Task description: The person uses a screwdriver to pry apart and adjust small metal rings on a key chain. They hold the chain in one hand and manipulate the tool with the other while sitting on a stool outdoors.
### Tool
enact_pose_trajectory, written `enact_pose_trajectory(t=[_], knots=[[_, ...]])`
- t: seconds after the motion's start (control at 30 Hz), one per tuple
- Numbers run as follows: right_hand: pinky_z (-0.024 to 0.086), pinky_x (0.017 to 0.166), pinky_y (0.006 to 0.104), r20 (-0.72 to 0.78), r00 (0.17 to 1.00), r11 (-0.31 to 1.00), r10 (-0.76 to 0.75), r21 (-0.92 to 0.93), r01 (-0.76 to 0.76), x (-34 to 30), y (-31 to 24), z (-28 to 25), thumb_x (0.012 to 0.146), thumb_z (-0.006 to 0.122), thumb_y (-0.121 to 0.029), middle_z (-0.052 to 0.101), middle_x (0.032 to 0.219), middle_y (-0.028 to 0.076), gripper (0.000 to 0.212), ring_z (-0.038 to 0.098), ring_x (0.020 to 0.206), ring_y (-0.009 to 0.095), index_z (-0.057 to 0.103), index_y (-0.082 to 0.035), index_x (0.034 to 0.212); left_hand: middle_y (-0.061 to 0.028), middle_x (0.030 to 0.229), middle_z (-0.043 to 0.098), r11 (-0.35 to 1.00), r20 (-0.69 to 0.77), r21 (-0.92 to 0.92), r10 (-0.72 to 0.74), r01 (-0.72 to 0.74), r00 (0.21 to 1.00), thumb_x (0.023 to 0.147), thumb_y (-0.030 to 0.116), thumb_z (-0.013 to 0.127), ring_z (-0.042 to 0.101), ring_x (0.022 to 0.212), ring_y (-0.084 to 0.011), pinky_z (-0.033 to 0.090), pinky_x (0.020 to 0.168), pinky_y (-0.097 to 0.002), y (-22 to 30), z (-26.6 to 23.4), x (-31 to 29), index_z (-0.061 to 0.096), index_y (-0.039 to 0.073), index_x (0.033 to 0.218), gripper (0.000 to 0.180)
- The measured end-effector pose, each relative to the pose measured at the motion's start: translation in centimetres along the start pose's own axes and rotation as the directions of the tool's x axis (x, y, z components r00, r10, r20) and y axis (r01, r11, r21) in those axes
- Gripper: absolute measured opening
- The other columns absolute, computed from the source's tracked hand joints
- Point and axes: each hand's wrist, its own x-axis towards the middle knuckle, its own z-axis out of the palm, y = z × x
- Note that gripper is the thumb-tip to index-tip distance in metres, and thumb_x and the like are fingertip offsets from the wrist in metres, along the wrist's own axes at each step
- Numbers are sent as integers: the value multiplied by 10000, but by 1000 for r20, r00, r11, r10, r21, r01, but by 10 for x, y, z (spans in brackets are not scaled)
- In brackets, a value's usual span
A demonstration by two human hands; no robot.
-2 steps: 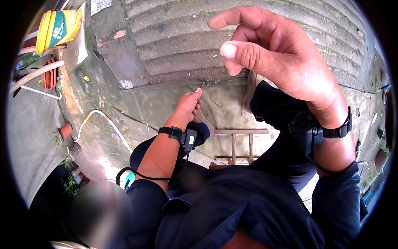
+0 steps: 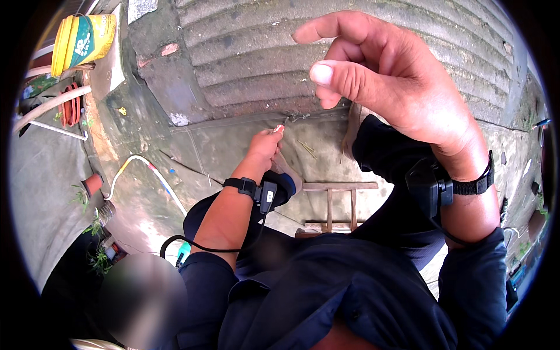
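Observation:
My left hand (image 2: 266,146) reaches down near my shoe, its fingers closed round a small red-and-white object (image 2: 279,128) whose kind I cannot make out. Just beyond its tip, a little tangle of pale fibres (image 2: 300,115) lies on the ground by the edge of the ridged slab. High on the right, my right hand (image 2: 396,76) hangs in the air, close to the camera. Its thumb and forefinger are apart, the other fingers loosely curled, and nothing shows between them. Black straps with small boxes sit on both wrists.
Ridged grey slab (image 2: 245,49) in front of me; low wooden stool (image 2: 341,186) between my legs. Thin yellowish sticks (image 2: 307,148) lie beyond it. At left are a yellow bucket (image 2: 100,39), a white hose (image 2: 137,157), a flowerpot (image 2: 91,184) and a wooden pole (image 2: 52,107).

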Motion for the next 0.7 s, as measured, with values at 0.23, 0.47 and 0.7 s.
enact_pose_trajectory(t=[0.23,0.47,0.7], knots=[[473,720,211,1,1000,998,-25,-50,25,3,1,-4,954,627,-150,602,805,-12,357,574,767,63,536,-4,1267,-127,851,624,365,106,871,516,-330,850,838,155,613,655,862,-275,515,758,-420,-6,11,-15,557,42,1240,422],[453,701,209,-33,999,997,-35,-68,32,2,-2,-4,952,632,-154,597,785,-12,356,568,755,63,539,-8,1263,-195,934,647,981,79,-101,-157,165,984,812,124,586,650,869,-395,515,767,-460,7,1,6,589,106,1173,362],[444,682,202,-41,999,997,-12,-83,8,1,-6,-7,949,637,-159,599,781,-18,350,560,743,58,547,-21,1258,-197,1016,653,378,118,866,483,-329,867,805,165,605,657,894,-378,516,781,-456,2,7,-8,583,86,1180,383]])
